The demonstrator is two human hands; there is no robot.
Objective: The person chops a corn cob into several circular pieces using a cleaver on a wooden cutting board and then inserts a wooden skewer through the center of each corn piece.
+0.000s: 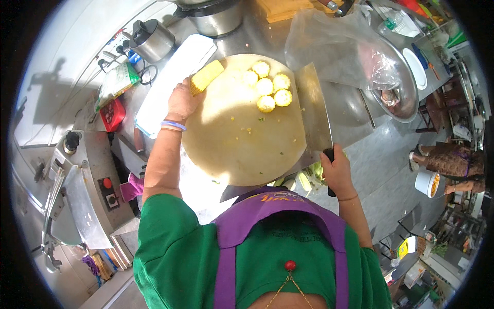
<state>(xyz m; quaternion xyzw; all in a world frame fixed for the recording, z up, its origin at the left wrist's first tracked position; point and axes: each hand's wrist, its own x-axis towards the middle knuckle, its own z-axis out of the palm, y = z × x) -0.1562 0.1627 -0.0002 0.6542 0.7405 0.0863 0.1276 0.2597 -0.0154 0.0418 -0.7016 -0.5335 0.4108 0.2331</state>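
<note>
My left hand (184,98) grips the lower end of a corn cob (208,76) at the upper left edge of a round cutting board (239,154). Several short pieces of cut corn (265,86) stand on end at the board's upper right, with loose kernels scattered below them. My right hand (339,170) is closed around the black handle of a broad cleaver (314,108). The blade lies beyond the board's right edge, pointing away from me, apart from the corn.
A white container (175,83) lies along the board's left. Beyond the board is a steel pot (220,19). At right, a clear plastic bag (328,46) overlaps a metal basin (409,104). Corn husks (305,181) hang below the board. Another person (447,158) stands far right beside a bucket.
</note>
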